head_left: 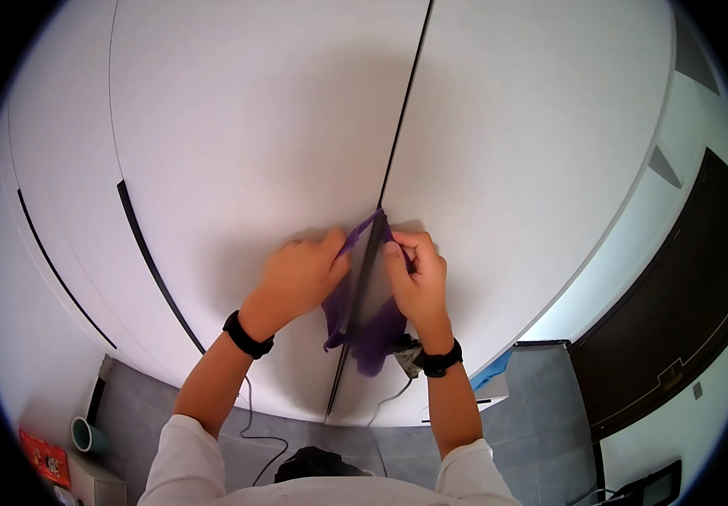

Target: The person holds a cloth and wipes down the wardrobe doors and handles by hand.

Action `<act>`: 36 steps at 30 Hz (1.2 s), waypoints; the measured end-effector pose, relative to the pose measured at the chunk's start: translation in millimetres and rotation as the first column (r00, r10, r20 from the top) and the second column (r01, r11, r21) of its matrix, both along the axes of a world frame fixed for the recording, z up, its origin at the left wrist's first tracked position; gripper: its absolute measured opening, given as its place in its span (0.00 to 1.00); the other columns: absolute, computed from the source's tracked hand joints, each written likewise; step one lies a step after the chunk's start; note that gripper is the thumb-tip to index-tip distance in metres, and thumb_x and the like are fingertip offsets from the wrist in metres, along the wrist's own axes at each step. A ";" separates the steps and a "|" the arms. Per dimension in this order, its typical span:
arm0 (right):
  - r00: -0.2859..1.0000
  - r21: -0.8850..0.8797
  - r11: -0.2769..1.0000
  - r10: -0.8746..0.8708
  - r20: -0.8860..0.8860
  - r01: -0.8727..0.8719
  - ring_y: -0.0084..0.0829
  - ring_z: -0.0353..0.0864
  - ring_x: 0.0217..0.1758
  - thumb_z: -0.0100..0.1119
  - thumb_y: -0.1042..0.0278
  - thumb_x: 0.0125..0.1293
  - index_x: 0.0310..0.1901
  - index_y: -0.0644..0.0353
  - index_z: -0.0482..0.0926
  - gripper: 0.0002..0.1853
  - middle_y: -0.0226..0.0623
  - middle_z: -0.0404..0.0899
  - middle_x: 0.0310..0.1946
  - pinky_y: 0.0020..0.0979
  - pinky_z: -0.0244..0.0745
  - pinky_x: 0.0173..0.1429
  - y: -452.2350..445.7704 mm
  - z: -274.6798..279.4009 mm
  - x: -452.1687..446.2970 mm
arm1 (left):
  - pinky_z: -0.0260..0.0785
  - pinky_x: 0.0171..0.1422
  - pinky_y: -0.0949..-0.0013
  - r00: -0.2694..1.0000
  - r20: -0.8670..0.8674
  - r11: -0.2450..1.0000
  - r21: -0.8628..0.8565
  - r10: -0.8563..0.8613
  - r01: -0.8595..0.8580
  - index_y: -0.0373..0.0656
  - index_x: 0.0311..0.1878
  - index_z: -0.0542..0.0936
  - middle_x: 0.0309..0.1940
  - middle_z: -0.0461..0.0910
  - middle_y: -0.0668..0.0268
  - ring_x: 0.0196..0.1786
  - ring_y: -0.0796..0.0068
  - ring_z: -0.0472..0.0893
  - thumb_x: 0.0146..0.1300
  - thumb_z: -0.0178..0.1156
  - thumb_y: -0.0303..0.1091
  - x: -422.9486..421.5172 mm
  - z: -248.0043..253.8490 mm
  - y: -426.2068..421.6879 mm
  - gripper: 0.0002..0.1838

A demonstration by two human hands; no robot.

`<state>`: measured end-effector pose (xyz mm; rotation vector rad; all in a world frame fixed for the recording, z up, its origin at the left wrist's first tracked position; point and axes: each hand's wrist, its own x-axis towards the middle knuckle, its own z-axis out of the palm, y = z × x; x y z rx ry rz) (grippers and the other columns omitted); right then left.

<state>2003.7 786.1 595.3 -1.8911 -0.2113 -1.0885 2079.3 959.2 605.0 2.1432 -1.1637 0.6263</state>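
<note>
A purple cloth [381, 335] is stretched between my two hands, its middle peaking at the dark handle strip [367, 268] where two white cabinet doors [254, 126] meet. My left hand [296, 274] is closed on the cloth's left part, just left of the strip. On the other side, my right hand [419, 274] pinches its right part between thumb and fingers. Loose ends of the cloth hang below both hands. Whether it passes behind the strip, I cannot tell. Each wrist wears a black band.
More doors with dark handle strips [157, 261] stand at left. A dark brown door [676, 312] is at right. Thin cables [250, 413] hang near my body above the grey tiled floor [516, 422]. A pale green bin-like container [87, 436] sits at lower left.
</note>
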 end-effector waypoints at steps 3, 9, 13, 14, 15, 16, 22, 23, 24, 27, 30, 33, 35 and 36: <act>0.998 -0.041 0.999 -0.001 0.065 0.003 0.21 0.75 0.30 0.59 0.67 0.68 0.45 0.66 0.77 0.11 0.37 0.81 0.28 0.25 0.72 0.37 -4.1 -7.9 2.6 | 0.68 0.33 0.51 0.941 -0.265 0.971 -0.170 -0.210 0.169 0.40 0.37 0.71 0.23 0.76 0.52 0.27 0.47 0.76 0.68 0.52 0.39 -5.8 -2.1 0.6 0.11; 0.994 0.078 0.991 0.111 -0.002 -0.110 0.23 0.78 0.32 0.60 0.68 0.67 0.45 0.66 0.78 0.10 0.37 0.82 0.32 0.25 0.73 0.40 -8.6 -8.1 -1.5 | 0.66 0.34 0.55 0.855 -0.426 0.943 -0.274 -0.296 0.190 0.39 0.36 0.71 0.23 0.74 0.53 0.27 0.49 0.74 0.70 0.50 0.37 -17.5 -6.0 -8.2 0.11; 0.992 0.004 0.995 0.094 0.086 -0.095 0.21 0.79 0.33 0.60 0.70 0.67 0.44 0.67 0.78 0.09 0.36 0.82 0.32 0.25 0.74 0.38 -8.0 -8.7 -3.9 | 0.66 0.36 0.57 0.848 -0.453 0.950 -0.261 -0.276 0.170 0.38 0.35 0.71 0.25 0.73 0.53 0.30 0.50 0.74 0.70 0.50 0.36 -13.9 -4.2 -1.2 0.11; 0.988 -0.003 0.995 0.101 0.116 -0.101 0.22 0.79 0.33 0.60 0.70 0.67 0.44 0.66 0.78 0.09 0.36 0.82 0.31 0.25 0.74 0.38 -8.2 -5.9 -3.1 | 0.64 0.34 0.61 0.932 -0.235 0.933 -0.298 -0.276 0.201 0.37 0.34 0.70 0.24 0.70 0.56 0.28 0.60 0.70 0.71 0.49 0.35 -10.3 0.6 1.7 0.11; 0.988 -0.003 0.995 0.097 0.122 -0.098 0.22 0.79 0.33 0.60 0.70 0.67 0.44 0.66 0.78 0.09 0.36 0.82 0.31 0.25 0.74 0.38 -9.8 -4.1 -3.0 | 0.62 0.33 0.65 0.968 -0.006 0.914 -0.329 -0.253 0.237 0.36 0.33 0.69 0.22 0.67 0.60 0.26 0.69 0.66 0.72 0.49 0.34 -9.1 6.1 3.6 0.12; 0.988 -0.023 0.997 0.072 0.138 -0.069 0.23 0.80 0.31 0.60 0.70 0.66 0.44 0.66 0.79 0.09 0.36 0.82 0.29 0.26 0.75 0.37 -10.1 -3.6 -3.2 | 0.61 0.33 0.66 0.970 -0.038 0.916 -0.340 -0.240 0.213 0.36 0.32 0.68 0.22 0.65 0.61 0.27 0.71 0.65 0.72 0.48 0.33 -10.4 11.1 6.8 0.13; 0.960 -0.214 0.963 -0.105 0.260 0.164 0.32 0.83 0.27 0.61 0.72 0.64 0.41 0.65 0.81 0.07 0.41 0.83 0.28 0.29 0.77 0.35 -14.3 2.2 -7.3 | 0.63 0.35 0.67 0.956 -0.130 0.908 -0.367 -0.264 0.201 0.34 0.33 0.72 0.24 0.71 0.61 0.28 0.72 0.69 0.73 0.48 0.34 -11.4 31.5 5.3 0.14; 0.947 -0.251 0.943 -0.141 0.290 0.217 0.33 0.84 0.28 0.60 0.73 0.64 0.41 0.65 0.82 0.07 0.42 0.84 0.30 0.29 0.77 0.36 -14.9 0.5 -8.8 | 0.63 0.35 0.67 0.957 -0.130 0.906 -0.377 -0.258 0.193 0.34 0.33 0.72 0.24 0.71 0.61 0.28 0.72 0.69 0.73 0.48 0.34 -9.3 28.9 2.1 0.14; 0.949 -0.264 0.942 -0.127 0.289 0.207 0.33 0.84 0.28 0.60 0.73 0.64 0.41 0.65 0.82 0.07 0.42 0.84 0.30 0.29 0.77 0.36 -14.7 -1.1 -11.9 | 0.64 0.35 0.67 0.933 -0.151 0.885 -0.394 -0.326 0.246 0.34 0.33 0.73 0.25 0.72 0.59 0.28 0.70 0.69 0.73 0.49 0.35 -4.4 23.0 -2.3 0.14; 0.985 -0.222 0.967 -0.093 0.145 0.124 0.34 0.85 0.32 0.60 0.72 0.64 0.44 0.65 0.82 0.09 0.43 0.85 0.33 0.29 0.78 0.39 -14.4 -9.6 -19.5 | 0.64 0.31 0.62 0.972 -0.052 0.931 -0.304 -0.229 0.203 0.37 0.32 0.73 0.22 0.71 0.53 0.24 0.58 0.70 0.71 0.51 0.34 -4.6 10.6 -9.1 0.12; 0.991 -0.132 0.988 -0.071 0.111 0.086 0.34 0.86 0.38 0.60 0.71 0.65 0.47 0.65 0.82 0.11 0.43 0.85 0.37 0.29 0.78 0.45 -11.4 -28.1 -15.8 | 0.57 0.25 0.52 0.989 0.023 0.939 -0.311 -0.148 0.148 0.39 0.29 0.67 0.15 0.68 0.52 0.20 0.46 0.68 0.67 0.55 0.32 -6.0 -7.1 -22.0 0.12; 0.999 0.027 0.998 -0.052 0.013 0.051 0.33 0.83 0.47 0.59 0.68 0.68 0.52 0.65 0.80 0.14 0.44 0.84 0.45 0.30 0.75 0.54 -3.0 -39.0 -11.2 | 0.58 0.24 0.53 0.986 0.076 0.935 -0.316 -0.147 0.163 0.39 0.30 0.69 0.16 0.69 0.52 0.20 0.46 0.69 0.66 0.56 0.32 -2.5 -8.7 -25.1 0.11; 1.000 0.132 0.991 0.007 -0.025 -0.003 0.31 0.80 0.53 0.56 0.65 0.70 0.56 0.66 0.77 0.17 0.43 0.82 0.50 0.30 0.71 0.59 5.9 -45.1 -10.0 | 0.59 0.24 0.53 0.989 0.050 0.938 -0.316 -0.136 0.145 0.39 0.31 0.69 0.16 0.70 0.52 0.20 0.46 0.70 0.66 0.56 0.32 -5.0 -3.2 -24.3 0.10; 0.998 0.167 0.985 0.056 -0.012 -0.054 0.30 0.78 0.56 0.54 0.64 0.72 0.59 0.67 0.75 0.19 0.43 0.80 0.53 0.29 0.70 0.61 11.2 -48.2 -9.6 | 0.60 0.24 0.54 0.992 0.028 0.943 -0.308 -0.121 0.123 0.38 0.32 0.70 0.16 0.70 0.52 0.20 0.46 0.70 0.66 0.56 0.32 -6.4 -1.3 -23.3 0.10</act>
